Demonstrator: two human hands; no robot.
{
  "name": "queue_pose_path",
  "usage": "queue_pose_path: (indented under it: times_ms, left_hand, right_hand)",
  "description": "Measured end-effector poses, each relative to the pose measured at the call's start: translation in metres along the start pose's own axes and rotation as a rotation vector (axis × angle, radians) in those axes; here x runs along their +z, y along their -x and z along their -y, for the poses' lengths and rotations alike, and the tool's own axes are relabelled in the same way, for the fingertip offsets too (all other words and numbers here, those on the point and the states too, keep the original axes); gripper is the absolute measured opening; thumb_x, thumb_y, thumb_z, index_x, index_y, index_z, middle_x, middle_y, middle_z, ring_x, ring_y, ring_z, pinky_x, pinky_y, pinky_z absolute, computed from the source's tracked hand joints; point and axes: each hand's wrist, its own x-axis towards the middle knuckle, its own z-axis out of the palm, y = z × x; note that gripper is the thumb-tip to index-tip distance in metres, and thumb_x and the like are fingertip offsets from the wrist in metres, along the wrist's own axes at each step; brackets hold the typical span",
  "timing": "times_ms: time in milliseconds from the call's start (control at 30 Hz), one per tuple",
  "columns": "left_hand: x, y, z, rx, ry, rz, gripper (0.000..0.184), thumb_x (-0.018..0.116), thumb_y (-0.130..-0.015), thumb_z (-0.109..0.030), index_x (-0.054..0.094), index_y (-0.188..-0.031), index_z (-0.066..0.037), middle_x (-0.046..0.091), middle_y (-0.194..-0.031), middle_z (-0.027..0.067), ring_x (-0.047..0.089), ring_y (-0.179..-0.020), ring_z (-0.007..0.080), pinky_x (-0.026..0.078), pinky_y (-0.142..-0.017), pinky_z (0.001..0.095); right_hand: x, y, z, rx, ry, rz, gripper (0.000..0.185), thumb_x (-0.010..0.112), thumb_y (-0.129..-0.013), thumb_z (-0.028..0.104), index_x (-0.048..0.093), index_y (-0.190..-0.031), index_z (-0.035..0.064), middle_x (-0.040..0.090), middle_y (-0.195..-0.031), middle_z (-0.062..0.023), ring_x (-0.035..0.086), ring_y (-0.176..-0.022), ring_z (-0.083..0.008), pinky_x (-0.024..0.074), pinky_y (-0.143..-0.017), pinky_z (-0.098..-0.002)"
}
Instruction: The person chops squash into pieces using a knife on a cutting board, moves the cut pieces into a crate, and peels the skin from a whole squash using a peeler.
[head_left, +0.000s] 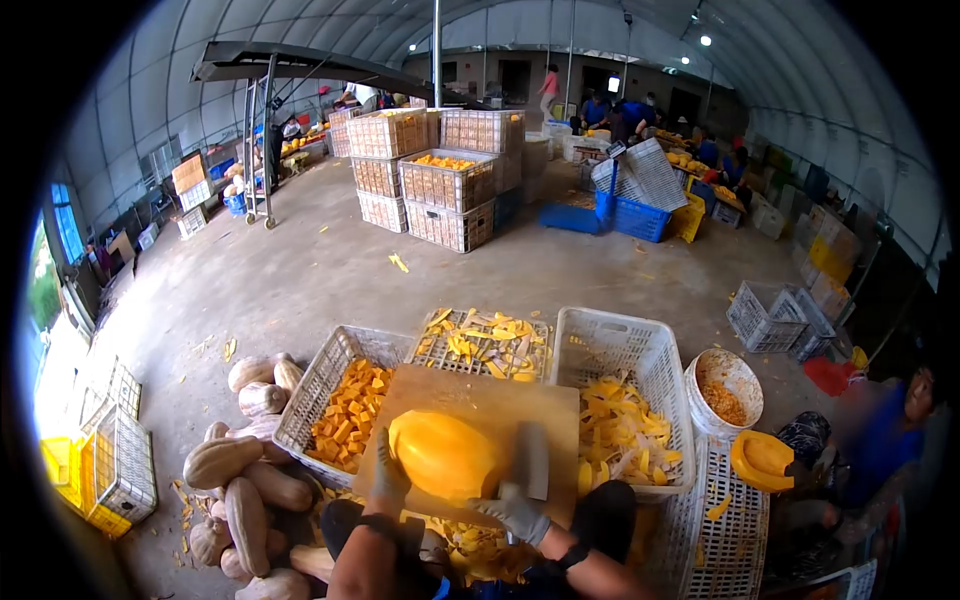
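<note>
A large peeled orange pumpkin (445,455) lies on a wooden cutting board (556,412) in front of me. My left hand (389,478), gloved, grips the pumpkin's left side. My right hand (516,514), also gloved, is closed around a cleaver (533,462), whose broad blade is smeared by motion at the pumpkin's right. Its handle is hidden in my fingers. Left of the board, a crate (308,405) holds orange pumpkin cubes (350,405). On the right, a white crate (672,385) contains peelings (625,430). More peelings (480,548) lie below the board.
Unpeeled pumpkins (248,515) are heaped on the floor at left. An upturned crate (450,320) with peel strips stands beyond the board. At right are a white bucket (705,415), a cut pumpkin piece (757,461) and a seated person (880,450). Stacked crates (450,225) stand farther back.
</note>
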Motion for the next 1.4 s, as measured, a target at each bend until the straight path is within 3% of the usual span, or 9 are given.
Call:
queue_pose_path:
  times_ms: [133, 200, 300, 400, 800, 1000, 1067, 1233, 1400]
  left_hand:
    - [-0.006, -0.023, -0.004, 0.256, -0.924, -0.277, 0.065, 0.066, -0.081, -0.044, 0.050, -0.130, -0.004, 0.044, -0.135, 0.0202, 0.046, -0.123, 0.0318, 0.043, -0.098, 0.0389]
    - [-0.009, -0.014, 0.029, 0.326, -1.505, -0.251, 0.074, 0.072, -0.074, -0.049, 0.047, -0.135, -0.017, 0.032, -0.143, 0.0246, 0.032, -0.131, 0.0409, 0.032, -0.106, 0.0440]
    - [0.024, 0.016, 0.051, 0.316, -1.604, -0.408, 0.084, 0.073, -0.070, -0.052, 0.037, -0.142, -0.027, 0.013, -0.153, 0.0235, 0.018, -0.136, 0.0488, 0.026, -0.110, 0.0466]
    - [0.025, 0.018, 0.063, 0.350, -1.565, -0.482, 0.083, 0.073, -0.069, -0.051, 0.038, -0.141, -0.028, 0.015, -0.152, 0.0233, 0.019, -0.135, 0.0486, 0.026, -0.110, 0.0468]
    - [0.049, -0.012, 0.040, 0.109, -1.486, -0.667, 0.092, 0.070, -0.072, -0.055, 0.029, -0.145, -0.017, 0.029, -0.144, 0.0283, 0.038, -0.127, 0.0450, 0.034, -0.105, 0.0439]
    - [0.015, -0.019, 0.051, 0.269, -1.432, -0.557, 0.088, 0.071, -0.073, -0.050, 0.033, -0.144, -0.013, 0.032, -0.142, 0.0293, 0.038, -0.127, 0.0445, 0.034, -0.105, 0.0419]
    - [0.019, -0.018, 0.049, 0.291, -1.446, -0.527, 0.087, 0.072, -0.073, -0.049, 0.036, -0.142, -0.011, 0.033, -0.141, 0.0292, 0.039, -0.126, 0.0435, 0.034, -0.104, 0.0407]
    - [0.027, -0.014, 0.054, 0.287, -1.457, -0.383, 0.084, 0.074, -0.073, -0.044, 0.038, -0.140, -0.009, 0.038, -0.137, 0.0273, 0.043, -0.123, 0.0415, 0.037, -0.102, 0.0395]
    - [0.023, -0.020, 0.058, 0.277, -1.395, -0.305, 0.079, 0.074, -0.074, -0.041, 0.040, -0.138, -0.008, 0.040, -0.135, 0.0270, 0.041, -0.124, 0.0415, 0.038, -0.101, 0.0410]
  right_hand:
    - [0.006, 0.007, -0.031, 0.119, 0.838, -0.136, 0.038, 0.067, -0.083, 0.032, 0.060, -0.108, 0.0037, 0.067, -0.088, -0.0127, 0.063, -0.083, -0.0253, 0.0470, -0.084, -0.0409]
    - [-0.009, 0.010, -0.063, -0.058, 1.104, -0.234, 0.034, 0.068, -0.081, 0.029, 0.061, -0.105, 0.0057, 0.065, -0.093, -0.0144, 0.061, -0.085, -0.0296, 0.0448, -0.087, -0.0439]
    - [0.003, 0.024, -0.018, -0.077, 1.454, -0.485, 0.041, 0.065, -0.077, 0.027, 0.057, -0.112, 0.0066, 0.060, -0.102, -0.0175, 0.058, -0.087, -0.0356, 0.0469, -0.080, -0.0446]
    - [-0.009, 0.033, -0.045, 0.005, 1.548, -0.580, 0.051, 0.068, -0.075, 0.032, 0.053, -0.118, 0.0079, 0.054, -0.109, -0.0203, 0.055, -0.093, -0.0380, 0.0465, -0.082, -0.0438]
    - [-0.015, 0.026, -0.046, 0.410, 1.407, -0.385, 0.078, 0.068, -0.073, 0.026, 0.033, -0.138, 0.0036, 0.050, -0.118, -0.0279, 0.053, -0.104, -0.0436, 0.0453, -0.089, -0.0467]
    - [-0.038, 0.040, -0.047, 0.160, 0.933, -0.578, 0.072, 0.059, -0.072, 0.009, 0.035, -0.139, 0.0022, 0.052, -0.122, -0.0252, 0.053, -0.111, -0.0384, 0.0428, -0.094, -0.0423]
    - [-0.038, 0.045, -0.039, 0.047, 0.845, -0.648, 0.051, 0.059, -0.075, 0.006, 0.049, -0.125, 0.0030, 0.058, -0.097, -0.0154, 0.059, -0.086, -0.0268, 0.0473, -0.076, -0.0362]
    - [-0.041, 0.043, -0.036, 0.072, 0.533, -0.617, 0.039, 0.060, -0.082, 0.009, 0.050, -0.119, 0.0017, 0.060, -0.080, -0.0099, 0.059, -0.069, -0.0198, 0.0477, -0.064, -0.0321]
    - [-0.038, 0.034, -0.005, -0.043, 0.703, -0.567, 0.034, 0.057, -0.088, 0.013, 0.050, -0.119, 0.0020, 0.063, -0.085, -0.0169, 0.063, -0.073, -0.0319, 0.0494, -0.065, -0.0391]
